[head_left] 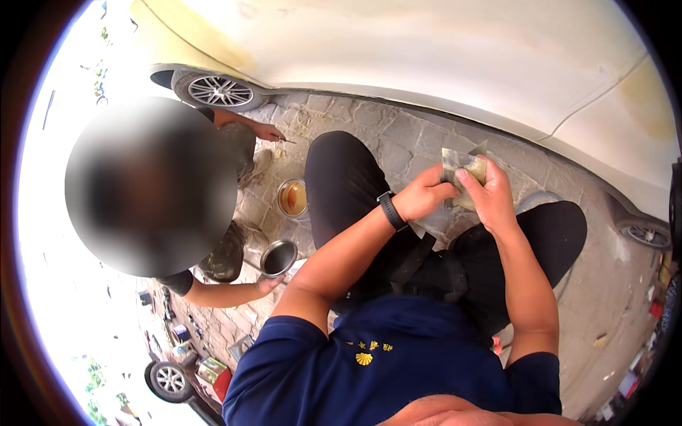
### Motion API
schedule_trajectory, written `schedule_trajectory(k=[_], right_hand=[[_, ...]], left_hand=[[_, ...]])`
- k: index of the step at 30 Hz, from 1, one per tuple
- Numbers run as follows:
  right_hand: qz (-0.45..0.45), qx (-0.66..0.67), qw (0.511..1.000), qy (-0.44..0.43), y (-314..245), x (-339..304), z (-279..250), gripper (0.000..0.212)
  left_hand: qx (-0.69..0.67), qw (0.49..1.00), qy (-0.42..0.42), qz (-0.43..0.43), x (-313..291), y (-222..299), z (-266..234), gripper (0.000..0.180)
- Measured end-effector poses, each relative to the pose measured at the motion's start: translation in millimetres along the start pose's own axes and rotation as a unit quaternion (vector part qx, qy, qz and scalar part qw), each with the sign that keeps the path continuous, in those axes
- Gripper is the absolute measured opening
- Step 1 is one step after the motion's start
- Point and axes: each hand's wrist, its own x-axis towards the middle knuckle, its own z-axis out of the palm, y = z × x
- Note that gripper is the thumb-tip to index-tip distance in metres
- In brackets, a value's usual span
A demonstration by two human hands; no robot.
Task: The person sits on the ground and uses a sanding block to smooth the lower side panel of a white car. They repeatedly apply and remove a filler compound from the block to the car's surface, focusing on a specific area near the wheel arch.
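Observation:
In front of my raised knees, both hands meet over thin flat scrapers [452, 162] smeared with a yellowish-green paste. My left hand [425, 193], with a dark watch on its wrist, is closed on one edge. My right hand [489, 193] pinches the paste-covered side, thumb on top. Fingers hide part of the pieces, so I cannot tell how each is held. Beyond them stretches the pale car body [426, 57], with yellowish patches on its paint.
At my left crouches another person, one hand [268, 282] at a metal cup [278, 258], the other [268, 133] holding a thin tool. An open can [292, 198] of amber contents stands on the stone paving [405, 135] by my left knee. A detached wheel [170, 381] is lower left.

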Motion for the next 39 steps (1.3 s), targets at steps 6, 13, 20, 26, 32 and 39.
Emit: schedule_trajectory(k=[6,13,20,26,32,39], right_hand=[[-0.029,0.012,0.998,-0.046,8.1,4.6,-13.8,0.026],[-0.116,0.017,0.941,0.317,-23.1,24.1,-65.1,0.025],[-0.055,0.042,0.978,0.197,-8.1,16.5,-64.6,0.037],[-0.036,-0.337,0.941,0.021,-10.4,15.7,-73.9,0.031],[0.004,0.166,0.974,0.156,8.3,27.8,-47.3,0.025],[0.068,0.158,0.971,0.169,19.1,29.8,-34.4,0.031]], left_hand=[[-0.046,0.994,-0.013,0.095,7.8,-2.4,8.9,0.032],[-0.042,0.987,0.153,-0.003,14.4,15.1,6.9,0.03],[-0.025,0.981,0.184,-0.062,15.7,22.7,-1.6,0.032],[-0.12,0.932,0.335,0.067,15.1,20.4,-28.7,0.037],[-0.036,0.956,0.265,0.118,18.8,-5.0,-4.0,0.048],[-0.057,0.981,0.086,0.164,13.2,2.0,15.4,0.035]])
